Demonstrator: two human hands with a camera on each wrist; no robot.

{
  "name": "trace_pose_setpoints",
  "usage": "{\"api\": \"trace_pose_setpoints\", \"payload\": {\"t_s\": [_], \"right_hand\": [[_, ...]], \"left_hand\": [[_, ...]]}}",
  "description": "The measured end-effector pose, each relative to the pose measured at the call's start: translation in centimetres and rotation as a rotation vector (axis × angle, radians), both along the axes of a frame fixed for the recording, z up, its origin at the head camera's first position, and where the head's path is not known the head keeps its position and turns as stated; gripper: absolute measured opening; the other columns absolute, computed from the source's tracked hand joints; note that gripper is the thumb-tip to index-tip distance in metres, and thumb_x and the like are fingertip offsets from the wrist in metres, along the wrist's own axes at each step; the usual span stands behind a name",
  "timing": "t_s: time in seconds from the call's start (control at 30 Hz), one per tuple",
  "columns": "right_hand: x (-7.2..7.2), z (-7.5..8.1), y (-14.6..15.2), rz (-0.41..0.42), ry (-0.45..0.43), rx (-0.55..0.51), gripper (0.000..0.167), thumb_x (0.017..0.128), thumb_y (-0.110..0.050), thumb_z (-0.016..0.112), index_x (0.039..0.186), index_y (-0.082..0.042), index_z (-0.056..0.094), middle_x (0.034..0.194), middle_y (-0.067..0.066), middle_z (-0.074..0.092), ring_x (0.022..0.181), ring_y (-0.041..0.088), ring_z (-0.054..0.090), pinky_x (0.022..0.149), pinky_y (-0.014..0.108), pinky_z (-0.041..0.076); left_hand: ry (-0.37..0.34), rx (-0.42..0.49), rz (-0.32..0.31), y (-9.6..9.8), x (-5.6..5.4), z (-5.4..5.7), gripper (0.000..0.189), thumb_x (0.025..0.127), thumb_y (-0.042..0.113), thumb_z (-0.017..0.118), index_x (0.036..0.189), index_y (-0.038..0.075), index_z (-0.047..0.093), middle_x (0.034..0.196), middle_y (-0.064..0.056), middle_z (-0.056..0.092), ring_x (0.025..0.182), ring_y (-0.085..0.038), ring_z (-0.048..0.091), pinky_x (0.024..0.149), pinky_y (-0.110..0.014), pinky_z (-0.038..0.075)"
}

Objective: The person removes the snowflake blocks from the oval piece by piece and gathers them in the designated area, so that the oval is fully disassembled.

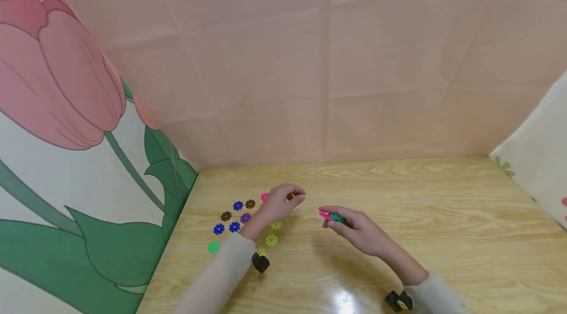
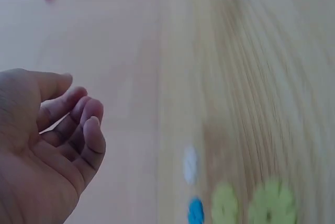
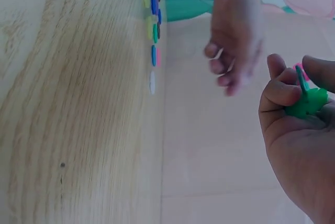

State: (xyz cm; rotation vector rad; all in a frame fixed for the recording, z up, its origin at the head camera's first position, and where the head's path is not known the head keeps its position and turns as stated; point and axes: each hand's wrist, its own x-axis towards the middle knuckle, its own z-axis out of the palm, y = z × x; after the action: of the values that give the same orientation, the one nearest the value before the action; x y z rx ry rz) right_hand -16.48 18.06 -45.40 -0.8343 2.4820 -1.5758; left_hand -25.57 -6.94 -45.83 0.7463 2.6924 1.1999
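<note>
In the head view my left hand [image 1: 278, 203] is raised over the right side of a group of notched flower-shaped plastic discs. Its fingers are loosely curled, and the left wrist view shows nothing between thumb and fingers. To its right my right hand [image 1: 361, 229] pinches a pink disc [image 1: 325, 216] and green discs [image 3: 309, 102]. They look joined, though the fingers partly cover them. A white disc [image 2: 190, 165] lies on the table below my left hand, close to a light-blue disc [image 2: 196, 211] and yellow discs [image 2: 272, 205].
Blue discs [image 1: 219, 229], brown discs [image 1: 226, 216], a purple disc [image 1: 245, 218] and a green disc [image 1: 214, 247] lie on the left of the wooden table [image 1: 443, 215]. A pink cloth [image 1: 328, 82] hangs along the back edge. A tulip-patterned cloth [image 1: 79, 82] borders the left.
</note>
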Motion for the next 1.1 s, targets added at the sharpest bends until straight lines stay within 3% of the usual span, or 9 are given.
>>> {"api": "trace_pose_setpoints", "payload": {"t_s": [0.1, 0.2, 0.37, 0.47, 0.63, 0.83, 0.97, 1.1], "right_hand": [[0.1, 0.1, -0.1, 0.005, 0.037, 0.031, 0.04, 0.108, -0.022, 0.051, 0.145, -0.007, 0.052, 0.126, 0.011, 0.068, 0.114, 0.02, 0.065, 0.092, 0.03, 0.054], [0.1, 0.2, -0.4, -0.021, 0.095, 0.075, 0.041, 0.108, -0.023, 0.052, 0.146, -0.009, 0.052, 0.127, 0.008, 0.067, 0.109, 0.016, 0.064, 0.092, 0.031, 0.053], [0.2, 0.2, -0.8, -0.078, 0.195, 0.086, 0.036, 0.105, -0.017, 0.057, 0.139, -0.005, 0.055, 0.09, -0.008, 0.058, 0.077, 0.005, 0.052, 0.07, 0.026, 0.05], [0.3, 0.1, -0.9, -0.074, 0.256, 0.071, 0.031, 0.103, -0.011, 0.059, 0.133, -0.002, 0.055, 0.083, -0.01, 0.052, 0.072, 0.003, 0.048, 0.063, 0.024, 0.048], [0.4, 0.1, -1.1, -0.033, 0.323, 0.035, 0.024, 0.1, -0.005, 0.062, 0.122, -0.004, 0.052, 0.087, -0.009, 0.057, 0.073, 0.002, 0.05, 0.061, 0.023, 0.048], [0.6, 0.2, -0.9, 0.008, 0.361, -0.004, 0.026, 0.097, -0.001, 0.065, 0.118, -0.005, 0.05, 0.094, -0.005, 0.066, 0.074, 0.002, 0.053, 0.061, 0.022, 0.049], [0.8, 0.7, -0.8, -0.003, 0.33, -0.042, 0.026, 0.097, -0.001, 0.065, 0.12, -0.006, 0.053, 0.099, -0.002, 0.069, 0.077, 0.003, 0.057, 0.064, 0.024, 0.052], [0.9, 1.1, -0.6, -0.036, 0.276, -0.057, 0.019, 0.098, -0.004, 0.065, 0.115, -0.013, 0.061, 0.087, -0.003, 0.065, 0.072, 0.003, 0.054, 0.06, 0.024, 0.05]], "left_hand": [[-0.05, 0.068, -0.029, 0.3, 2.0, 1.0, 0.028, 0.104, 0.037, 0.057, 0.119, 0.018, 0.071, 0.097, 0.007, 0.066, 0.086, -0.011, 0.062, 0.068, -0.026, 0.053], [-0.084, 0.1, -0.058, 0.4, 3.7, 1.6, 0.034, 0.105, 0.042, 0.054, 0.12, 0.016, 0.07, 0.092, 0.008, 0.066, 0.085, -0.016, 0.064, 0.066, -0.026, 0.052], [-0.119, 0.135, -0.078, 1.0, 5.8, 1.9, 0.036, 0.105, 0.043, 0.053, 0.118, 0.014, 0.068, 0.088, 0.007, 0.065, 0.08, -0.013, 0.064, 0.064, -0.025, 0.051], [-0.154, 0.18, -0.08, 1.3, 6.7, 2.0, 0.032, 0.104, 0.042, 0.056, 0.116, 0.014, 0.066, 0.091, 0.006, 0.067, 0.079, -0.011, 0.065, 0.064, -0.025, 0.053], [-0.161, 0.226, -0.093, 1.8, 7.7, 2.4, 0.029, 0.099, 0.037, 0.066, 0.114, 0.013, 0.064, 0.094, 0.005, 0.067, 0.08, -0.012, 0.065, 0.067, -0.024, 0.054], [-0.135, 0.204, -0.102, 2.0, 8.1, 3.0, 0.029, 0.095, 0.034, 0.072, 0.113, 0.012, 0.066, 0.094, 0.007, 0.066, 0.08, -0.005, 0.061, 0.072, -0.022, 0.054], [-0.118, 0.208, -0.089, 1.9, 8.2, 3.2, 0.028, 0.095, 0.032, 0.073, 0.114, 0.012, 0.066, 0.092, 0.007, 0.064, 0.08, -0.005, 0.059, 0.071, -0.022, 0.053], [-0.086, 0.216, -0.09, 1.8, 8.2, 3.5, 0.028, 0.095, 0.031, 0.072, 0.115, 0.012, 0.066, 0.09, 0.006, 0.063, 0.079, -0.006, 0.058, 0.069, -0.021, 0.052]]}}
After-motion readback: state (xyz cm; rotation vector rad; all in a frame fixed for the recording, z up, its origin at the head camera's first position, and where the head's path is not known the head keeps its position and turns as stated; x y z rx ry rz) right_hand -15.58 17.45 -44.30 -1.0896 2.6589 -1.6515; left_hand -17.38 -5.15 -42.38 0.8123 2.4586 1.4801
